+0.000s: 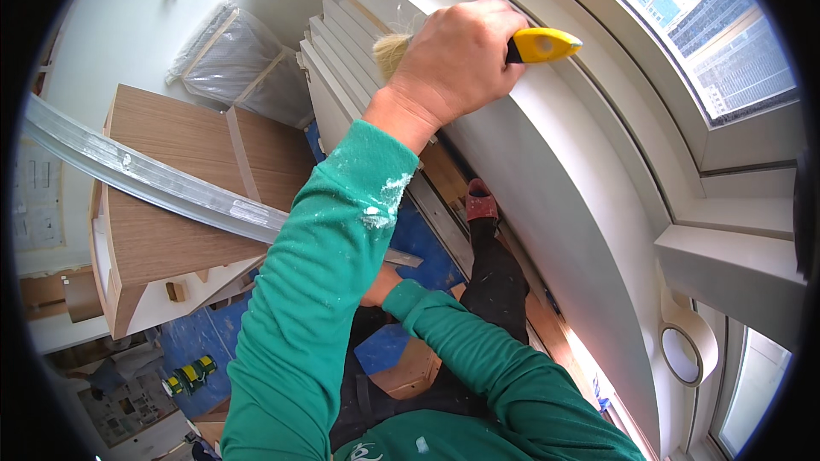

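Observation:
My left hand (461, 55) is raised beside the curved white window ledge (589, 230), wrapped round a brush. The brush's yellow handle end (547, 44) points right, and its pale bristles (390, 53) show on the other side of the fist. White smears mark the green left sleeve. Lower down, my right hand (378, 287) is mostly hidden behind the left forearm, so its fingers do not show. A short grey strip (403, 258) appears near it; I cannot tell whether the hand touches it.
Several white boards (329, 68) lean behind my left hand. A long metal channel (154, 171) crosses a wood-grain cabinet (162, 230). A tape roll (688, 347) hangs at the right. Blue sheeting (427, 235) covers part of the floor, near my foot (481, 202).

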Motion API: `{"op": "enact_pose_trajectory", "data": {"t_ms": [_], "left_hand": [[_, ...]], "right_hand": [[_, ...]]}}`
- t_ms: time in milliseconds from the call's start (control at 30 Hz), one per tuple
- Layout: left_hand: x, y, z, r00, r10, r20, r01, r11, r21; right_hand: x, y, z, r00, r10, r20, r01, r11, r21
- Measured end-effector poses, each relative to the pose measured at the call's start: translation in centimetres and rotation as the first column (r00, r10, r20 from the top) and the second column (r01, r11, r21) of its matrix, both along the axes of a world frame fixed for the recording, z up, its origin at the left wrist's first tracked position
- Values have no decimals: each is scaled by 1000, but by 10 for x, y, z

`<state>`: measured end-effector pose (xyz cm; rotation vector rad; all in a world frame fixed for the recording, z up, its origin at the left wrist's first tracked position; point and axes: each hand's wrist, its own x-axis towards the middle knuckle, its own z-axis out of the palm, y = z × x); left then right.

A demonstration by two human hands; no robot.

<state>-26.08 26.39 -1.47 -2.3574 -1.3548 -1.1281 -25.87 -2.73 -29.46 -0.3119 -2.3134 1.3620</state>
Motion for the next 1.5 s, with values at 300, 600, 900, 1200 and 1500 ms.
{"op": "enact_pose_trajectory", "data": {"t_ms": [300, 600, 900, 1200, 1500], "left_hand": [[0, 5, -3, 996, -42, 79, 47, 997, -66], [4, 0, -2, 992, -10, 125, 21, 996, -92], [4, 2, -1, 990, -20, 139, 33, 995, -92], [3, 2, 0, 988, 3, 154, 15, 993, -116], [5, 4, -1, 983, -12, 181, 34, 992, -118]], "right_hand": [[-5, -2, -3, 996, -49, -75, 47, 998, -34], [2, 0, 6, 997, -47, -56, 44, 998, -53], [6, 3, 11, 999, -31, -25, 29, 997, -78], [9, 6, 17, 1000, 7, 4, -7, 996, -84], [-8, -9, -18, 999, -33, -27, 34, 998, 48]]}}
